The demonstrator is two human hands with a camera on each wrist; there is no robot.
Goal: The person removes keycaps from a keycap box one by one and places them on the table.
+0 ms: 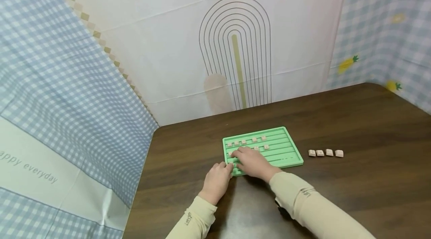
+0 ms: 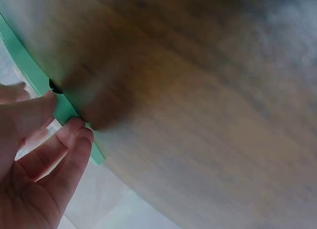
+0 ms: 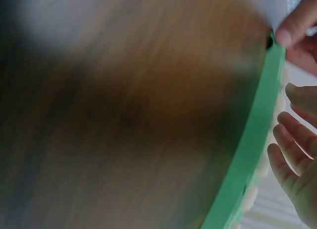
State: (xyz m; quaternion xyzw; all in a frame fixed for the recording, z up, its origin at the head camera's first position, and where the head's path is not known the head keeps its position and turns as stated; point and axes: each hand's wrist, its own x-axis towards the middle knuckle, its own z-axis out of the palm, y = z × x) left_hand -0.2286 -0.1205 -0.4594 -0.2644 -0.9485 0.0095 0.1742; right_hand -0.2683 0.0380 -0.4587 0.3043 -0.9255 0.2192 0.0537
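A green tray [image 1: 282, 162] with raised parallel ridges lies on the table, several small white keycaps [image 1: 263, 138] standing along its rows. At its near left corner my left hand [image 1: 216, 180] pinches the rim; the left wrist view shows the thumb and fingers on either side of the tray's edge [image 2: 30, 70]. Over the tray's left part reaches my right hand [image 1: 253, 162], covering some keycaps. In the right wrist view the right hand's fingers [image 3: 292, 140] are spread and loosely bent beside the tray's side wall [image 3: 252, 135], with nothing visibly held between them.
To the right of the tray, several loose white keycaps [image 1: 320, 153] sit in a short row on the dark wooden table [image 1: 370, 126]. Behind the table hangs a white printed cloth [image 1: 168, 63], with blue checked cloth [image 1: 84, 82] on the left.
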